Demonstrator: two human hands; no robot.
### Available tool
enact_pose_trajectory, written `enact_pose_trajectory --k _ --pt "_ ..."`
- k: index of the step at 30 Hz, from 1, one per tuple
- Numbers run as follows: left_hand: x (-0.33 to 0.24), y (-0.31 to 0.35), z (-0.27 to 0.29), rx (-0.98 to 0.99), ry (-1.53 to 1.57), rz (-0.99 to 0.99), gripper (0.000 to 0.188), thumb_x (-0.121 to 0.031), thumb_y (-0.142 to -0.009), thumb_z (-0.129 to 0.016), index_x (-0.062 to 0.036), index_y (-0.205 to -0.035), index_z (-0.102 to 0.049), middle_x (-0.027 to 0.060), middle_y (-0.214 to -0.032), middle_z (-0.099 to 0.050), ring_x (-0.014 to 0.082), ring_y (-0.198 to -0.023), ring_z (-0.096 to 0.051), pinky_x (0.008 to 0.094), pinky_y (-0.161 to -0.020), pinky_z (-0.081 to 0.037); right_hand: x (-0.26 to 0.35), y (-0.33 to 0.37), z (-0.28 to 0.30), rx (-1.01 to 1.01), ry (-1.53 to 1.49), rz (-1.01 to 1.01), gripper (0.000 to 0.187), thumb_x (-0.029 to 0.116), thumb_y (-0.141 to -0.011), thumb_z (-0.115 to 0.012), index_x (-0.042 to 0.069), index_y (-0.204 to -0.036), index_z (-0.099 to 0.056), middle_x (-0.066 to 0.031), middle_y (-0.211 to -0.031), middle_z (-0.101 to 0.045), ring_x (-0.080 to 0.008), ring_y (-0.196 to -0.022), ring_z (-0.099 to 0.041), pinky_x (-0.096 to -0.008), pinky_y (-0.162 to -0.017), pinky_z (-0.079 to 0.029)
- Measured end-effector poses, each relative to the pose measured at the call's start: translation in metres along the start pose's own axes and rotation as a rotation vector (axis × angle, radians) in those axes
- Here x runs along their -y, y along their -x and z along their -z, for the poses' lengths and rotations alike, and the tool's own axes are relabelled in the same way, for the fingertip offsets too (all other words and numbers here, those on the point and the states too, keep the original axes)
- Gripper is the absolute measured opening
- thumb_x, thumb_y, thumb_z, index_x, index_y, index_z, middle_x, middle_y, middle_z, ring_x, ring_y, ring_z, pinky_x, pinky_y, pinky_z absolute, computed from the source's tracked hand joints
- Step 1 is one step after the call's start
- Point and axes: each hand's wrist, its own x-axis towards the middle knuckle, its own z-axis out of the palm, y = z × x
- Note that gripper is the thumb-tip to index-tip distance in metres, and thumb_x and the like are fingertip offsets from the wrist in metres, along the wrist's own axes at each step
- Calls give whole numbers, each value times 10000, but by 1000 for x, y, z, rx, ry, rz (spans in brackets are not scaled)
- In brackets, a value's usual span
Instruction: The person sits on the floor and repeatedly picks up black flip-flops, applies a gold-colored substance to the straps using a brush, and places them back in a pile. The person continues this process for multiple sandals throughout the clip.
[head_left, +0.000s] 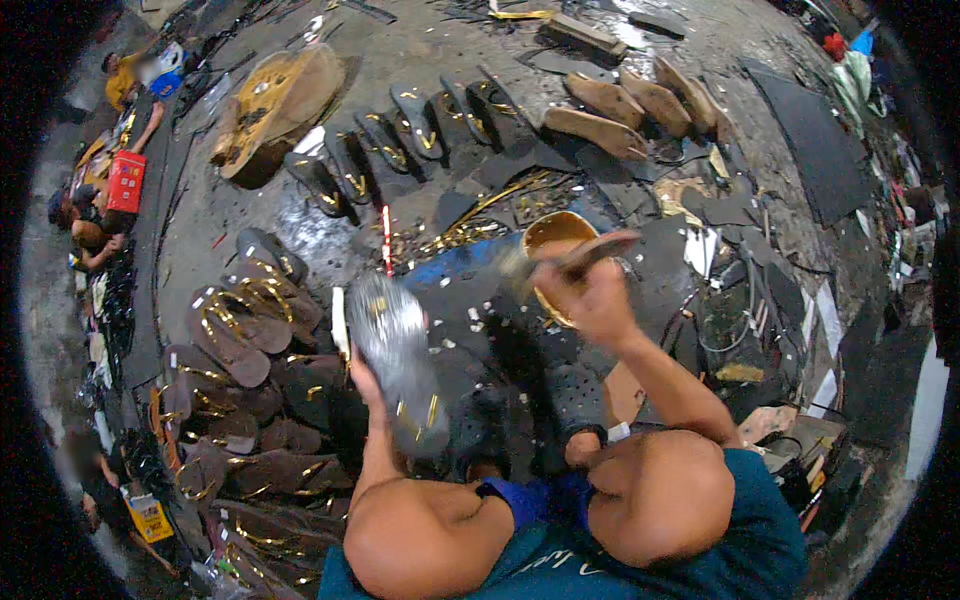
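Your two bare knees [660, 500] are closest to the camera, and just past them is the gray sandal [400, 345], held tilted in your left hand [368, 387]. Those fingers look wrapped around its edge, so it's a solid hold as far as I can see. Your right hand [598, 305] is curled pretty tight around a dark tool [600, 252], brush-like maybe, too blurry to say, over one yellow-rimmed bowl [558, 232]. My read: you're mid-step on that one sandal, tool at the bowl, and the next move just calls for a steady left grip and a controlled right hand.

Counting outward: two dark clogs [577, 395] on your feet, about six dark sandals [415, 122] lined up beyond the bowl, at least four brown wooden forms [597, 132] right of them, one big wooden block [262, 110] at the left end. Brown sandals [236, 345] heaped left overlap too much, can't count those.
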Motion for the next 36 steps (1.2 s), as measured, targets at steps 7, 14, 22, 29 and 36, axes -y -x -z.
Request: enact_pose_trajectory --k 7,14,22,29,36 --pt "32 76 21 64 -197 122 543 -414 -957 -315 -3 -1251 -513 163 -1173 -590 315 -1052 -596 443 -931 -479 -51 2 39 -199 530 59 261 251 -838 -676 81 -1035 -658 -177 -902 -664 -346 -802 -654 -443 -697 -511" --pt "16 67 14 104 -185 129 517 -404 -969 -288 -13 -1188 -546 137 -1079 -618 286 -977 -618 414 -867 -507 -34 79 87 349 878 -243 375 270 -814 -693 -7 -1060 -632 -198 -879 -666 -370 -820 -643 -429 -746 -514" --pt "2 -16 -46 216 -33 221 481 -376 -981 -283 -24 -1116 -582 109 -961 -649 247 -869 -645 377 -772 -542 88 0 2 255 -290 -3 242 65 -845 -695 1 -1066 -622 -61 -989 -663 -132 -914 -615 -275 -826 -497" --pt "7 -11 -65 482 249 157 526 -473 -958 -354 -45 -1190 -554 130 -1064 -630 265 -973 -621 406 -862 -521 69 -33 -57 219 -62 569 251 43 -737 -744 43 -977 -669 -109 -908 -676 -283 -860 -665 -376 -750 -512" --pt "-10 -30 -59 318 111 12 492 -429 -963 -352 -30 -1127 -587 135 -1035 -652 264 -907 -643 400 -792 -535 63 -1 -38 356 -16 585 398 112 -744 -695 127 -1140 -666 -66 -923 -658 -249 -842 -628 -385 -777 -490"
